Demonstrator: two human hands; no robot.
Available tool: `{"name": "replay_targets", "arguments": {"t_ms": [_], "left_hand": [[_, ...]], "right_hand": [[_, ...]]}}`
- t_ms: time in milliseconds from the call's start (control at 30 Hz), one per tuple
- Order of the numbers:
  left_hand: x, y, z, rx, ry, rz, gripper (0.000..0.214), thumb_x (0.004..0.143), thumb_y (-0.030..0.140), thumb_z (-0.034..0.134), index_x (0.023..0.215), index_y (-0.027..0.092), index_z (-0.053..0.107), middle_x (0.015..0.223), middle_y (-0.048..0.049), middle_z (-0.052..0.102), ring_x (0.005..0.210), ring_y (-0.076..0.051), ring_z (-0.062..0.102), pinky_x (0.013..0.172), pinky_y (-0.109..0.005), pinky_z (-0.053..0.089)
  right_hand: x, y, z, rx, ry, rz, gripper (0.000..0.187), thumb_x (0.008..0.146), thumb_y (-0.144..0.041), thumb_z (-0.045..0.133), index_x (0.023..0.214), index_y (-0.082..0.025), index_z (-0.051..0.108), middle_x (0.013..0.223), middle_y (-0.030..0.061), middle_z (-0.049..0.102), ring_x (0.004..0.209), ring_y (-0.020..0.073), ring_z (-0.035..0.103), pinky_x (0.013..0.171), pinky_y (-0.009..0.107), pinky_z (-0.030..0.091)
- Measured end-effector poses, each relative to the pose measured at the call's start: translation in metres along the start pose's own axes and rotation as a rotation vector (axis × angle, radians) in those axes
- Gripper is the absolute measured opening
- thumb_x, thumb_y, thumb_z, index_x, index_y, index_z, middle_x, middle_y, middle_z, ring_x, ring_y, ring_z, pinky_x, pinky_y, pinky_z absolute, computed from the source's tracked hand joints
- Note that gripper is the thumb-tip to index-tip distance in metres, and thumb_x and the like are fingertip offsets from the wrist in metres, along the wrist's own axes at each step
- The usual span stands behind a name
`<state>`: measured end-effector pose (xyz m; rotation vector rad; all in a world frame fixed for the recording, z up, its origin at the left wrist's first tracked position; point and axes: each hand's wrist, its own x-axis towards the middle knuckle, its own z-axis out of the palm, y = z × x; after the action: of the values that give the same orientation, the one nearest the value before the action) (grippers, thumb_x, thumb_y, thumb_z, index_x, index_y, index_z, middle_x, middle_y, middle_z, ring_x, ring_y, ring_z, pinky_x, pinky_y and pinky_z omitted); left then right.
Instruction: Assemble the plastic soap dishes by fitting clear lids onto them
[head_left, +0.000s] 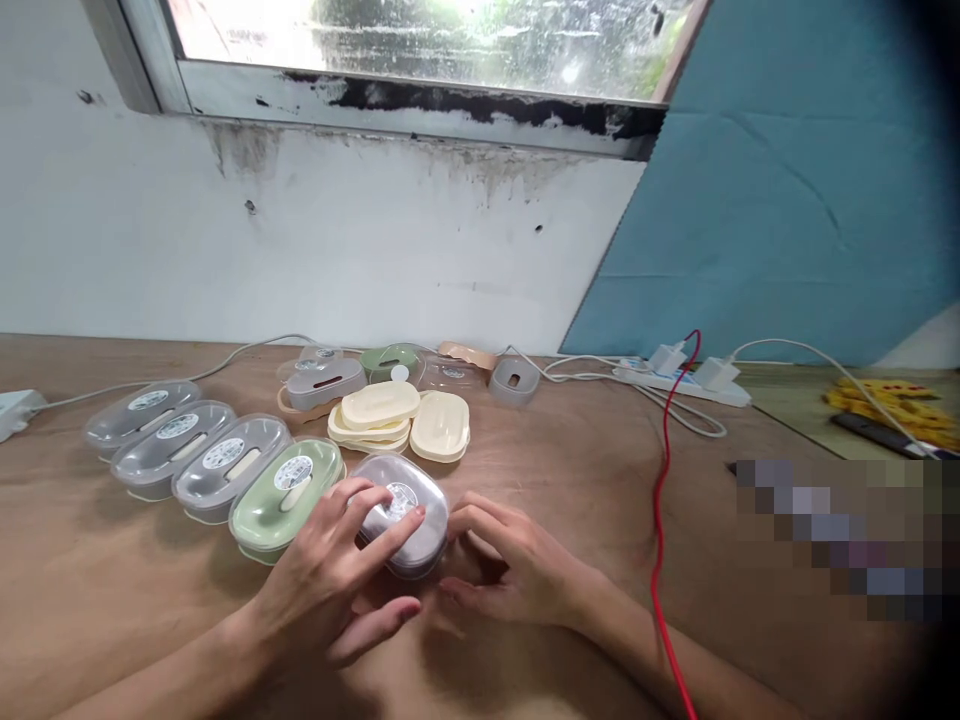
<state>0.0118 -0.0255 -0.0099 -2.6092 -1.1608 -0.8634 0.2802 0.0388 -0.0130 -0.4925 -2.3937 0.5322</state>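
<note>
A grey oval box with a clear lid (409, 520) lies on the wooden table (570, 470) at the right end of a slanted row. My left hand (341, 580) rests on its lid, fingers spread over the round label. My right hand (510, 565) touches the box's right end with curled fingers. Beside it in the row lie a green lidded box (281, 500) and three grey lidded boxes (187, 450).
Cream trays (401, 420) are stacked behind the row, with loose grey and green box parts (352, 370) further back. A red cable (664, 500) runs down the table's right side from a white power strip (679, 380). A white wall and window stand behind.
</note>
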Motion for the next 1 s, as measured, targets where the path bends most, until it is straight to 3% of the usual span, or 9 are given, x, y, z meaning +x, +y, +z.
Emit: {"name": "replay_targets", "arguments": {"t_ms": [133, 267, 333, 467, 600, 733, 867, 967, 1000], "left_hand": [[0.002, 0.002, 0.004, 0.013, 0.032, -0.038, 0.056, 0.089, 0.048, 0.073, 0.134, 0.017, 0.057, 0.139, -0.0194, 0.053, 0.135, -0.044, 0.046, 0.108, -0.066, 0.047], [0.004, -0.002, 0.006, 0.004, 0.081, -0.045, 0.024, 0.091, 0.025, 0.065, 0.112, 0.017, 0.057, 0.128, -0.0166, 0.060, 0.133, -0.039, 0.051, 0.107, -0.060, 0.050], [0.005, -0.004, 0.001, -0.005, 0.047, -0.014, 0.032, 0.085, 0.014, 0.060, 0.117, 0.017, 0.059, 0.126, -0.0155, 0.059, 0.133, -0.039, 0.052, 0.106, -0.059, 0.052], [0.007, -0.006, -0.008, 0.009, 0.017, 0.055, 0.060, 0.078, 0.010, 0.056, 0.137, 0.023, 0.061, 0.128, -0.0142, 0.055, 0.132, -0.040, 0.052, 0.108, -0.069, 0.049], [0.009, -0.005, -0.007, -0.017, 0.055, 0.017, 0.032, 0.084, 0.017, 0.062, 0.116, 0.019, 0.065, 0.130, -0.0146, 0.061, 0.133, -0.039, 0.054, 0.114, -0.066, 0.047], [0.013, -0.007, -0.004, 0.031, 0.057, 0.074, 0.017, 0.090, 0.013, 0.060, 0.104, 0.019, 0.066, 0.114, -0.0111, 0.070, 0.127, -0.034, 0.061, 0.110, -0.055, 0.054], [0.028, -0.003, -0.014, 0.074, -0.120, 0.012, 0.021, 0.085, 0.016, 0.058, 0.105, 0.017, 0.066, 0.102, -0.0107, 0.068, 0.095, -0.028, 0.068, 0.091, -0.047, 0.062], [0.054, 0.000, -0.028, 0.091, -0.302, -0.096, 0.039, 0.084, 0.031, 0.065, 0.119, 0.014, 0.069, 0.104, -0.0138, 0.067, 0.087, -0.030, 0.068, 0.071, -0.041, 0.060], [0.065, -0.001, -0.034, 0.074, -0.361, -0.129, 0.039, 0.084, 0.039, 0.066, 0.114, 0.014, 0.073, 0.101, -0.0141, 0.068, 0.084, -0.030, 0.068, 0.070, -0.041, 0.058]], "right_hand": [[0.002, 0.000, 0.001, -0.041, -0.014, -0.041, 0.017, 0.092, -0.031, 0.072, 0.102, -0.021, 0.062, 0.092, 0.0042, 0.069, 0.076, 0.0161, 0.061, 0.068, 0.028, 0.049], [0.004, 0.011, -0.001, -0.143, 0.025, -0.050, 0.006, 0.093, -0.026, 0.067, 0.095, -0.022, 0.065, 0.088, 0.0037, 0.071, 0.077, 0.0169, 0.063, 0.075, 0.032, 0.050], [0.005, 0.017, -0.004, -0.163, 0.037, -0.032, 0.004, 0.093, -0.023, 0.067, 0.097, -0.022, 0.066, 0.090, 0.0038, 0.072, 0.080, 0.0173, 0.065, 0.081, 0.034, 0.051], [0.006, 0.026, -0.010, -0.210, 0.048, 0.028, 0.008, 0.093, -0.021, 0.068, 0.101, -0.022, 0.068, 0.098, 0.0054, 0.073, 0.090, 0.0196, 0.068, 0.089, 0.037, 0.053], [0.006, 0.035, -0.013, -0.252, 0.053, 0.075, 0.017, 0.093, -0.024, 0.070, 0.110, -0.023, 0.069, 0.120, 0.0111, 0.070, 0.109, 0.0246, 0.068, 0.098, 0.043, 0.053], [0.005, 0.041, -0.011, -0.291, 0.086, 0.095, 0.027, 0.094, -0.025, 0.068, 0.120, -0.022, 0.067, 0.136, 0.0155, 0.063, 0.117, 0.0270, 0.066, 0.098, 0.043, 0.054], [0.007, 0.041, -0.008, -0.451, 0.156, 0.043, 0.027, 0.093, -0.026, 0.065, 0.120, -0.022, 0.067, 0.120, 0.0132, 0.068, 0.104, 0.0262, 0.065, 0.091, 0.042, 0.051], [0.017, 0.043, -0.007, -0.595, 0.187, 0.073, 0.030, 0.094, -0.031, 0.064, 0.121, -0.020, 0.067, 0.114, 0.0139, 0.066, 0.101, 0.0277, 0.062, 0.088, 0.042, 0.047], [0.022, 0.046, -0.006, -0.623, 0.199, 0.106, 0.032, 0.095, -0.033, 0.063, 0.123, -0.019, 0.067, 0.116, 0.0149, 0.065, 0.103, 0.0287, 0.061, 0.090, 0.043, 0.046]]}}
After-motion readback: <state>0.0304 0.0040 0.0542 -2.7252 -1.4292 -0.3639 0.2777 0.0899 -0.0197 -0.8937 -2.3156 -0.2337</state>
